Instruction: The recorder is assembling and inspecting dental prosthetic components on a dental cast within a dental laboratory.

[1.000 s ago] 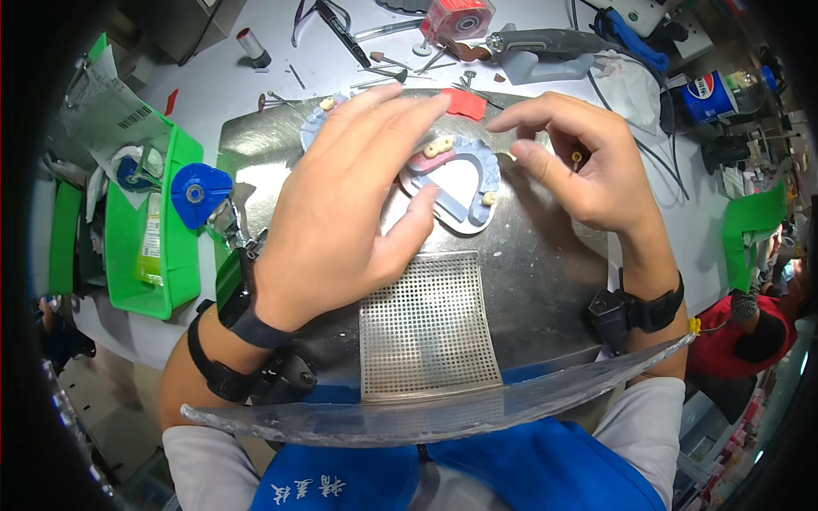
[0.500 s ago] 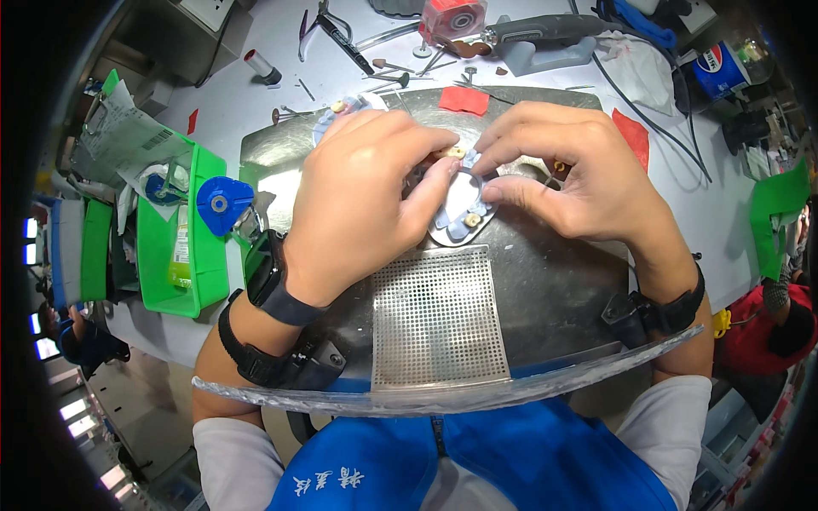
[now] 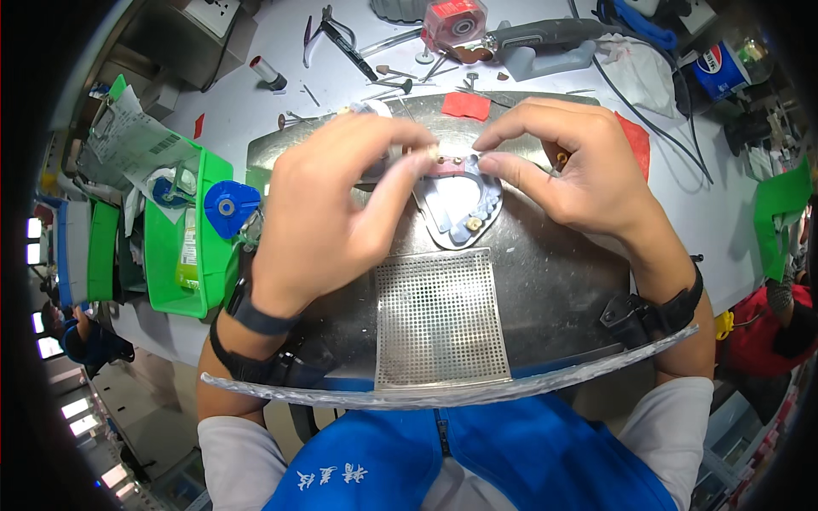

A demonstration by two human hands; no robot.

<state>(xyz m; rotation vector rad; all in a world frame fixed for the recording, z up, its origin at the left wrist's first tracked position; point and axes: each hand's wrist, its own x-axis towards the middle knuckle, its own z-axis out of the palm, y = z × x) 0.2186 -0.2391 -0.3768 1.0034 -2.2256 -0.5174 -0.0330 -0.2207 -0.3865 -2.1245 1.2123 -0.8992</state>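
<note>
Horseshoe-shaped grey dental model (image 3: 460, 200) with small brass pins sits on the curved steel tray (image 3: 545, 281) near that tray's far edge, midway between its left and right ends, and both hands meet over its far rim. A thin pink strip (image 3: 443, 163) runs across the top of the model. The left hand (image 3: 328, 213) comes in from the near left; its fingers (image 3: 400, 140) are curled down and pinched closed on the left end of the strip and the model's rim, with the thumb pressed along the model's left side. The right hand (image 3: 579, 175) comes in from the right; its fingers (image 3: 503, 136) are nearly closed, thumb and forefinger tips nipping the right end of the strip. Just nearer the person than the model, a square perforated metal plate (image 3: 436, 317) lies flat in the tray, reaching to its near edge. A green plastic bin (image 3: 175, 255) stands on the tabletop (image 3: 247, 111) off the tray's left end, with a blue round cap (image 3: 228, 206) at its rim. Beyond the tray's far edge lie a red paper scrap (image 3: 465, 106), a grey rotary handpiece (image 3: 545, 36), and scattered small burs and tools; a red-capped clear container (image 3: 453, 19) stands at the far edge of the tabletop.
</note>
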